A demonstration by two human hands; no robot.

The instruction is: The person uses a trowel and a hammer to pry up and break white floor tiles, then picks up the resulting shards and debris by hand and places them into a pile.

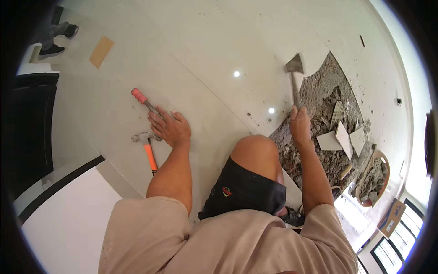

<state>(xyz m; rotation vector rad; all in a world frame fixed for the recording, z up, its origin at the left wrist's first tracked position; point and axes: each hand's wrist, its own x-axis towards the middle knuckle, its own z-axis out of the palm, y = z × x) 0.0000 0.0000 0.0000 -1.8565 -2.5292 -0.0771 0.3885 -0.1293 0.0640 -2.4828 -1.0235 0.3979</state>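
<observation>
My right hand [300, 124] is closed round the lower handle of a hatchet [294, 86]. Its flared grey blade points away from me, over the edge of the broken floor patch. Fingers spread, my left hand [171, 127] rests palm down at the floor tiles. Under its fingers lies the dark metal shaft of a chisel-like tool with a red grip [139, 96]; its other end is hidden. Beside that hand, nearer me, lies a claw hammer [150, 155] with an orange handle.
Grey rubble [319, 164] fills the broken patch, with pieces of broken tile [344, 139] on it. A tub of rubble [372, 182] stands at right. A brown rectangular piece [101, 51] lies far left, near another person's shoes [51, 51]. A white panel [68, 219] is near left.
</observation>
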